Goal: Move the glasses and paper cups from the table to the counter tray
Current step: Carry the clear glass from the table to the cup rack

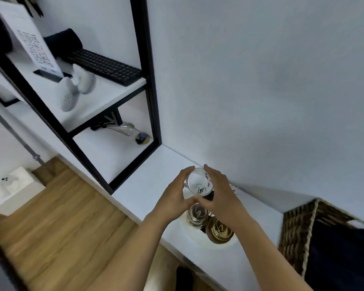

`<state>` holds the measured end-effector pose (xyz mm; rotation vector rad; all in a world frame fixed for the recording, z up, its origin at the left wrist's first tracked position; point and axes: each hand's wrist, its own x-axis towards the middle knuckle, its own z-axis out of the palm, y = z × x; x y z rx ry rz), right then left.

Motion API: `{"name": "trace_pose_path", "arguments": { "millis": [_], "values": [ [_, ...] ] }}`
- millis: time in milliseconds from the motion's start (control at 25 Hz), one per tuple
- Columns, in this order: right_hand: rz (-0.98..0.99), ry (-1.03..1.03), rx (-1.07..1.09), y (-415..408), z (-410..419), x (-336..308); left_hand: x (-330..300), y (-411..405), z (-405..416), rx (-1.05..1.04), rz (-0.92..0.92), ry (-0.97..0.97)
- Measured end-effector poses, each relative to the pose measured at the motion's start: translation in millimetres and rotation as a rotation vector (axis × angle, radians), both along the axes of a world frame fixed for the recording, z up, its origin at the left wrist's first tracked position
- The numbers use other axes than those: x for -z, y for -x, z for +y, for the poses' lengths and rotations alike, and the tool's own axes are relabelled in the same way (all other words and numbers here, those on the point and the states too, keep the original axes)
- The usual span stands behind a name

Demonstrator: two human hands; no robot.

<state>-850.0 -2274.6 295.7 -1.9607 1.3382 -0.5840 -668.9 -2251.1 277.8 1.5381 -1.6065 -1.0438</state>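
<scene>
Head view, hands: left hand (175,198) and right hand (218,193) cup one clear glass (198,181) from either side, above the bench (147,185).
Grip: both hands curl around the glass; thumbs meet below it.
Tray: round white tray (194,238) on the bench, just beneath the hands.
On tray: a clear glass (197,215) and a brown paper cup (219,229), side by side.
Surroundings: wicker basket (301,234) to the right, keyboard (105,66) on the shelf (88,106).
</scene>
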Motion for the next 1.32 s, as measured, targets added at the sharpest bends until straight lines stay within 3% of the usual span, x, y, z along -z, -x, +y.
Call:
{"name": "trace_pose_path", "arguments": {
  "millis": [600,1080,1320],
  "values": [
    [0.376,-0.218,-0.125,-13,-63,45,77,5,-48,-0.023,0.068,-0.221],
    [0.776,-0.218,-0.351,-33,-87,54,104,-9,-59,0.063,0.019,-0.345],
    [0.833,-0.241,-0.369,-38,-89,54,107,-9,-63,0.082,0.049,-0.379]
  ]
}}
